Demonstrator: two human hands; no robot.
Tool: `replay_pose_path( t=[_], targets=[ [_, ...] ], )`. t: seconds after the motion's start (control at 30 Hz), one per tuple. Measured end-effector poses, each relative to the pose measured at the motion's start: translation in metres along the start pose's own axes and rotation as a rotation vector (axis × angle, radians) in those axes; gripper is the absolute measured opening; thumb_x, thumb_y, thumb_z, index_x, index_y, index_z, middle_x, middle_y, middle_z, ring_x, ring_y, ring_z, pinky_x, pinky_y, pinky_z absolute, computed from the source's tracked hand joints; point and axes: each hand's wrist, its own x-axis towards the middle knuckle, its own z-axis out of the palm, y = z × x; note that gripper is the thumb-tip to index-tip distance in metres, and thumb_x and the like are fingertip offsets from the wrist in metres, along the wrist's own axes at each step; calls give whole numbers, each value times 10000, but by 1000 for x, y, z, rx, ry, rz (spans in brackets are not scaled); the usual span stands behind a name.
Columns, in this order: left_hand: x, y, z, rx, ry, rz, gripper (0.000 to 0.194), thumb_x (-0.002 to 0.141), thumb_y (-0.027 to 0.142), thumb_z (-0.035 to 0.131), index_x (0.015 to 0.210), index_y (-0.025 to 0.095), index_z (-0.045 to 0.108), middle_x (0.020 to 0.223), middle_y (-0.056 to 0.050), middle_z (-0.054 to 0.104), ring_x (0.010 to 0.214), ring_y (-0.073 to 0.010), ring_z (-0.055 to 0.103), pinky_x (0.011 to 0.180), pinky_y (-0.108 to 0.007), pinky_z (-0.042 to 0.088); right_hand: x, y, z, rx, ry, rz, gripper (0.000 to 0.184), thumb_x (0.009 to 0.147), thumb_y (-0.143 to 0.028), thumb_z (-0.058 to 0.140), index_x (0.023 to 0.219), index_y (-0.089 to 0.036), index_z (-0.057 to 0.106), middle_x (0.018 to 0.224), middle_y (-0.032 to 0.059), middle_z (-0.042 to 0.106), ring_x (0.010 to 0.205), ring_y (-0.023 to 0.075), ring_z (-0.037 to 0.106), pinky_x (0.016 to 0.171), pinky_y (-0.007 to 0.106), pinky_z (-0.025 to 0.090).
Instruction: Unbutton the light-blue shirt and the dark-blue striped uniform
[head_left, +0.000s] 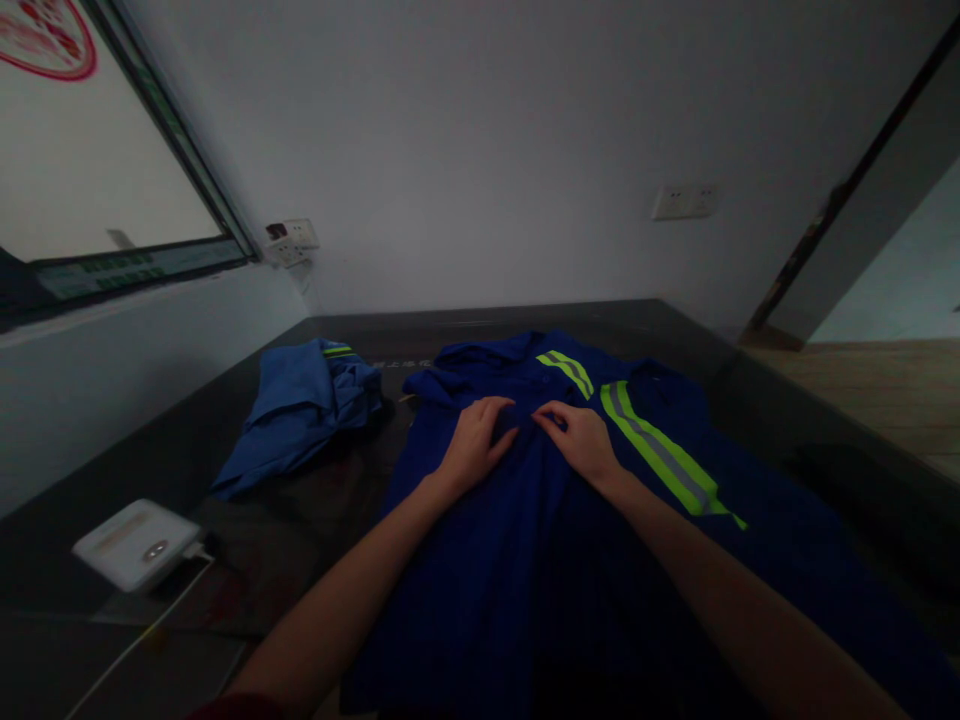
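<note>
A dark blue work jacket (480,560) with yellow-green and grey reflective strips lies spread on the dark table, its collar toward the wall. Over its front, my left hand (480,435) rests with the thumb apart from the outstretched fingers and nothing visible between them. Just across from it, my right hand (581,440) is curled, thumb and forefinger pinching at the jacket's front edge. The small bit of cloth between those fingertips is hard to make out in the dim light. One reflective strip (660,450) runs along the jacket beside my right hand.
To the left lies a folded blue garment (292,405) with a yellow-green stripe. A white box-shaped device (139,545) with a cable sits at the table's near left. The dark table (345,490) meets a wall with sockets (684,201); a window is at left.
</note>
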Motion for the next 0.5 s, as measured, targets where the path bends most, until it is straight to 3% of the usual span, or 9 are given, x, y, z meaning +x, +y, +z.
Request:
replay_pose_path(
  t=[0.1,0.17,0.33,0.43,0.5],
  targets=[
    [6,-5,-14,-11,61,-83,190,883,227,486,1056,193,556,1062,-69,596,1005,-204,548,893,-343,420,4,4,-5,64,16,30,188,870,-338,526,829,-228,673,752,8,688,673,175,614,605,256,371],
    [9,-10,-24,-28,38,-153,156,885,214,457,978,187,579,969,-57,613,910,-192,571,835,-324,442,7,8,-8,107,42,49,204,871,-340,509,808,-214,656,735,16,681,666,176,607,604,259,371],
    [7,-24,-31,-113,-225,-268,139,864,246,479,907,186,597,905,-45,647,844,-194,595,786,-318,450,16,26,-17,175,152,113,258,852,-390,492,767,-188,627,614,14,616,555,160,542,561,261,353],
    [2,-24,-22,-183,-333,-293,168,876,306,472,932,200,590,872,-30,647,794,-183,602,728,-299,456,21,35,-25,203,108,121,309,843,-437,488,734,-182,622,604,12,608,561,161,544,568,261,356],
    [0,-23,-16,-182,-332,-304,190,864,326,497,987,202,572,868,-29,633,785,-183,596,708,-295,457,23,37,-31,220,65,110,376,864,-466,448,687,-181,618,619,19,619,600,168,568,589,262,363]
  ],
)
